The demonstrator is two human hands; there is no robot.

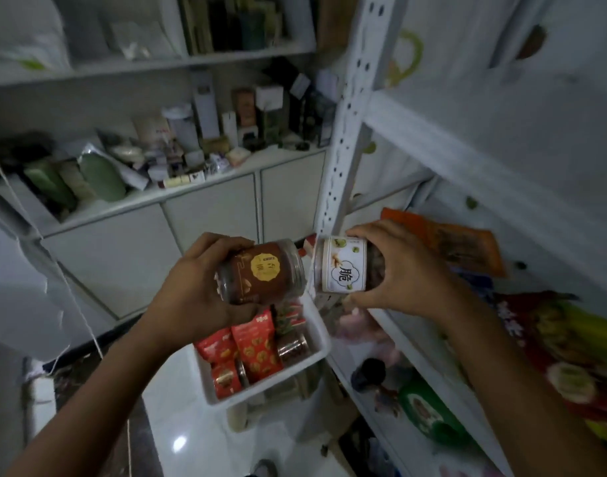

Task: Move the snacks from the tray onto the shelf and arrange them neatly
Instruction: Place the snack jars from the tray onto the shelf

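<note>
Head view — left hand (192, 290) grips brown jar (260, 271), right hand (398, 270) white-label jar (343, 265).

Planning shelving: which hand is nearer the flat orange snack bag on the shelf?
Right. The right hand is just left of the orange snack bag; the left hand is farther left.

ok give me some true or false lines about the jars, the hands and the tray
1. The left hand holds a clear plastic jar with a brown label. True.
2. The right hand is empty. False: it holds a clear plastic jar with a white label.
3. The white plastic tray holds nothing. False: red snack packets lie in it.
4. Both jars are held on their sides. True.
</note>
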